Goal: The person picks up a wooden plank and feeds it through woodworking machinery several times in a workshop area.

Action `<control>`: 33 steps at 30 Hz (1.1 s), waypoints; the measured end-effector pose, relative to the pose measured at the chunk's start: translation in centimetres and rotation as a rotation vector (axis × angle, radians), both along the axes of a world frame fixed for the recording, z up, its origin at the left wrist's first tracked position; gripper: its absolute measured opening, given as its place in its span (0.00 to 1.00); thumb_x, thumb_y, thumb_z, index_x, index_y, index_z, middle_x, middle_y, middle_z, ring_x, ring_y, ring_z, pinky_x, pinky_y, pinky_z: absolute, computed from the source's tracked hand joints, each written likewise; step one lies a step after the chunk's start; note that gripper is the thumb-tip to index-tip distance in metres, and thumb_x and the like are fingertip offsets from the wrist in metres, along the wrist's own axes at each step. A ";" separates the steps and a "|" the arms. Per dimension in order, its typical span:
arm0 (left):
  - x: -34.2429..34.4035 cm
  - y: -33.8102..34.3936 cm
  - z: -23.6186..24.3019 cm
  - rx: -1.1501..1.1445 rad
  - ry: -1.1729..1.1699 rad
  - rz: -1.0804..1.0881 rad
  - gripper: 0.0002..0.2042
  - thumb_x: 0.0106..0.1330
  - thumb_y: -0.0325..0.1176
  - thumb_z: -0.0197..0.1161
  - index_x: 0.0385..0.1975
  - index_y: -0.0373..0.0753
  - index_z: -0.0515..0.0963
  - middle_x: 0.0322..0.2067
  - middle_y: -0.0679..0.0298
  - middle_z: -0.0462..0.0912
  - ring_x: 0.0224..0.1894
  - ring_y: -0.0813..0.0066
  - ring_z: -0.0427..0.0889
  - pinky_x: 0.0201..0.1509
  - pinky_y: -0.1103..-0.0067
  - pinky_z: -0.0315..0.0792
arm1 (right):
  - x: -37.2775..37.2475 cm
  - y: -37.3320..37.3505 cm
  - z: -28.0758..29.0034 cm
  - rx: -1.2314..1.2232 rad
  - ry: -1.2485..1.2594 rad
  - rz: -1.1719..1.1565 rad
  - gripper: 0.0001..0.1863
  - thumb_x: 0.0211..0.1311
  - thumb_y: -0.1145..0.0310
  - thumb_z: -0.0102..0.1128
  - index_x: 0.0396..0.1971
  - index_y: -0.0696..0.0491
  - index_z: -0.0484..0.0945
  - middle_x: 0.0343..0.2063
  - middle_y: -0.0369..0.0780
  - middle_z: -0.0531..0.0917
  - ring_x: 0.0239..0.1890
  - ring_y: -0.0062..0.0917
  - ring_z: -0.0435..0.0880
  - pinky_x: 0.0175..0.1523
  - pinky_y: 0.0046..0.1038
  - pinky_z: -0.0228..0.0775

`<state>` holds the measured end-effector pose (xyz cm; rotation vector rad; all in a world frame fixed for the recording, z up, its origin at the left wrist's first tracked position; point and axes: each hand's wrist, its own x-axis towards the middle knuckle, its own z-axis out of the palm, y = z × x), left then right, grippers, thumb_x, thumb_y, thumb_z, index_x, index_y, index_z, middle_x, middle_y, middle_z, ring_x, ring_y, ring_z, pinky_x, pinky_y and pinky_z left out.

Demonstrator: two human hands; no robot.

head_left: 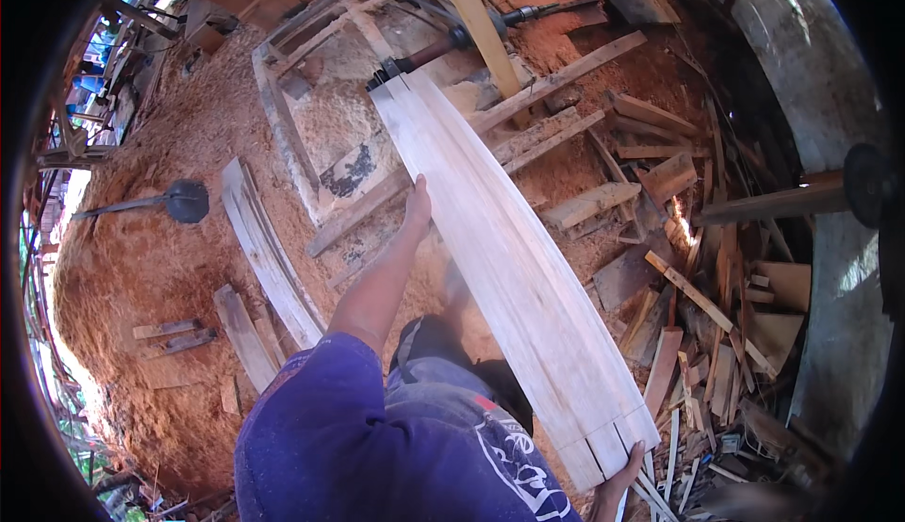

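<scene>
A long, pale wooden board [500, 239] slants across the middle of the view, from the machine at the far side to near my body at the right. Its near end has narrow slots cut into it, and a slot also shows at the far end. My left hand [419, 203] grips the board's left edge, its fingers partly hidden beneath. Down at the near end, my right hand [624, 473] clasps the corner. The board's far end meets a dark cutter head on a shaft [429, 54]; whether they touch, I cannot tell.
A wooden frame [283, 131] surrounds the machine. A weathered plank [269, 253] lies on sawdust at left, near a round dark pan-like thing with a handle [187, 202]. Scrap wood [721, 334] piles up at right. A yellowish post [476, 23] rises beside the shaft.
</scene>
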<state>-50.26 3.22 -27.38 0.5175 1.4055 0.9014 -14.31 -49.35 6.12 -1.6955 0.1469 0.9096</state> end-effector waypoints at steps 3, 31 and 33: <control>0.1 0.1 0.1 0.015 -0.049 0.021 0.36 0.77 0.56 0.44 0.71 0.29 0.56 0.65 0.49 0.70 0.64 0.59 0.72 0.67 0.69 0.67 | 0.0 0.1 -0.1 -0.017 -0.002 -0.001 0.39 0.71 0.46 0.48 0.69 0.63 0.57 0.63 0.51 0.71 0.64 0.37 0.73 0.68 0.38 0.64; 11.5 -24.7 21.3 0.010 -0.226 -0.018 0.34 0.78 0.56 0.39 0.69 0.29 0.60 0.64 0.50 0.69 0.68 0.59 0.69 0.71 0.66 0.65 | 9.4 -22.4 5.8 -0.023 -0.011 -0.146 0.40 0.68 0.43 0.54 0.67 0.61 0.65 0.60 0.46 0.75 0.60 0.34 0.76 0.64 0.35 0.67; 11.0 -25.9 22.2 -0.109 -0.380 0.081 0.32 0.79 0.55 0.41 0.70 0.33 0.60 0.66 0.53 0.69 0.67 0.58 0.69 0.72 0.65 0.63 | 9.9 -24.4 6.0 -0.035 -0.031 -0.134 0.39 0.68 0.43 0.54 0.67 0.61 0.65 0.60 0.46 0.76 0.59 0.34 0.76 0.64 0.34 0.67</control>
